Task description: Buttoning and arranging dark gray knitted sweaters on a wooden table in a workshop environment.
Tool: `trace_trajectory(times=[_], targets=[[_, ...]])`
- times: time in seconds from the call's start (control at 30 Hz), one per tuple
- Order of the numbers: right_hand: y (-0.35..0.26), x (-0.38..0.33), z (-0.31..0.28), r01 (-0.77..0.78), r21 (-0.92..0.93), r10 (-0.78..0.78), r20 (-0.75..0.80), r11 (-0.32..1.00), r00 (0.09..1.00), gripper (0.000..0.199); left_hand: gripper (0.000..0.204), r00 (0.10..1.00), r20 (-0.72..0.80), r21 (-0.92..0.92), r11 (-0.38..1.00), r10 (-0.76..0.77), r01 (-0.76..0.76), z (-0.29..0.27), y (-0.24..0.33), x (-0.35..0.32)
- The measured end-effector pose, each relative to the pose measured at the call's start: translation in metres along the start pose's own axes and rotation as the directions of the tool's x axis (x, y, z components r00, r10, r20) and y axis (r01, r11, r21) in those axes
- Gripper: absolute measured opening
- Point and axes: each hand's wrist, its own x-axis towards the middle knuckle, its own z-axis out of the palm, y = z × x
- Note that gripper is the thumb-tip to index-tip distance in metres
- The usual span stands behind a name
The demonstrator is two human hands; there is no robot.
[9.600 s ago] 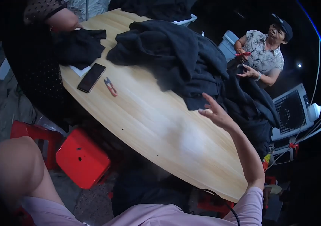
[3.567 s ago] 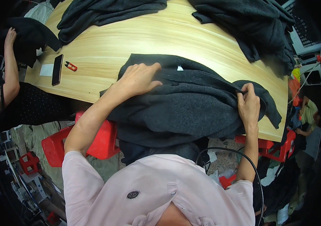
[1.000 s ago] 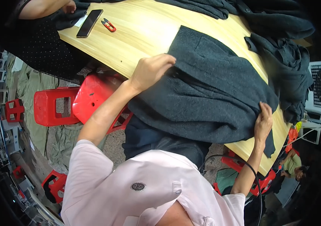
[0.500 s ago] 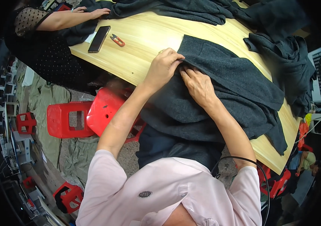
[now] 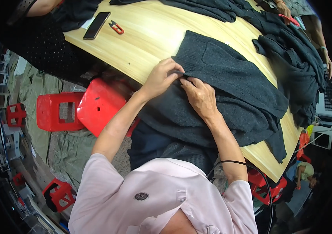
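Observation:
A dark grey knitted garment [image 5: 244, 97] with ribbed trim and what looks like a patch pocket lies over the table edge and onto my lap. My left hand [image 5: 161, 80] is closed in a pinch on its edge, thumb against fingers. Close beside it, my right hand [image 5: 201, 97] grips the same edge with the fingertips, so a short bit of the fabric edge runs between the two hands. The garment's ribbed part spreads flat on the table beyond my hands.
The wooden table [image 5: 146, 31] holds red-handled thread snips [image 5: 116, 27] and a phone [image 5: 97, 25]. More dark garments [image 5: 291, 66] lie at the far side and right. Red stools [image 5: 101, 107] stand left. Co-workers' arms show at upper left and right; a person sits far right.
Both hands have come nearer to me along the garment edge and closer together, the right now pinching it. A co-worker's arms have appeared at upper right; the upper-left person's hands left view.

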Motion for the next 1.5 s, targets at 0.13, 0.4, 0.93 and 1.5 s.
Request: trace_trajectory(times=[0.13,0.4,0.93,1.5], targets=[[-0.001,-0.003,0.004,0.031,0.003,-0.031,-0.040,1.000,0.999,0.025,0.010,0.998,0.003,-0.039,0.997,0.061,-0.060,0.000,-0.003,0.000],[0.000,0.002,0.001,0.107,-0.063,-0.118,-0.200,0.992,0.973,0.024,0.010,0.987,0.040,0.239,0.957,0.159,-0.164,0.004,-0.008,-0.003],[-0.001,-0.001,0.003,0.091,-0.128,-0.108,-0.126,0.988,0.986,0.010,0.016,0.986,-0.085,0.177,0.976,0.146,-0.130,0.001,0.008,-0.022],[0.000,-0.002,0.005,0.064,0.012,-0.061,-0.199,0.998,0.978,0.012,0.019,0.953,-0.221,0.095,0.977,0.207,-0.190,0.017,0.005,-0.020]])
